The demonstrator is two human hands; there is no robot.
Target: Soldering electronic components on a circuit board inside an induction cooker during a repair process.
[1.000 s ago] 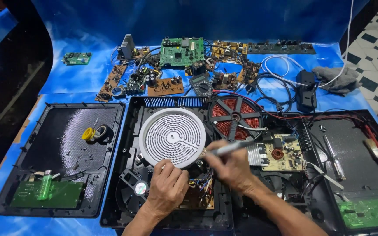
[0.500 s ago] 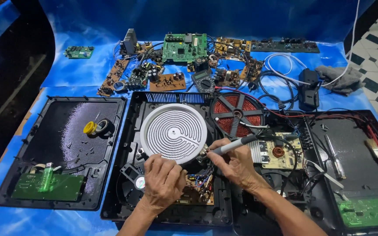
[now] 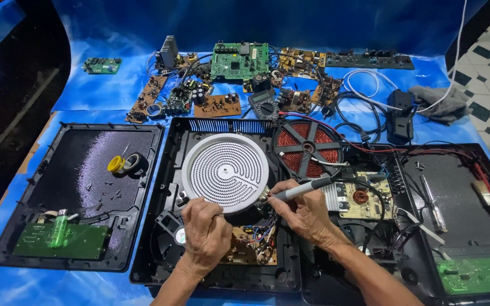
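Observation:
A round white heating element (image 3: 225,171) lies in the open black cooker housing (image 3: 165,249). My left hand (image 3: 205,232) rests at the element's near edge, fingers curled on its rim. My right hand (image 3: 307,212) grips a grey-handled tool (image 3: 300,189) like a pen, its tip at the element's right near edge where wires gather. A copper coil (image 3: 307,148) sits just right of the element, and a brown circuit board (image 3: 245,249) lies under my hands.
A black top panel (image 3: 75,192) with a yellow roll, tape and a green board lies at the left. Another open housing (image 3: 460,215) with tools and a green board lies at the right. Several circuit boards (image 3: 239,59), a multimeter (image 3: 263,103) and cables crowd the far side of the blue sheet.
The view has shifted slightly. Both hands stayed at the element's near edge, the right hand's tool tip working at the same spot.

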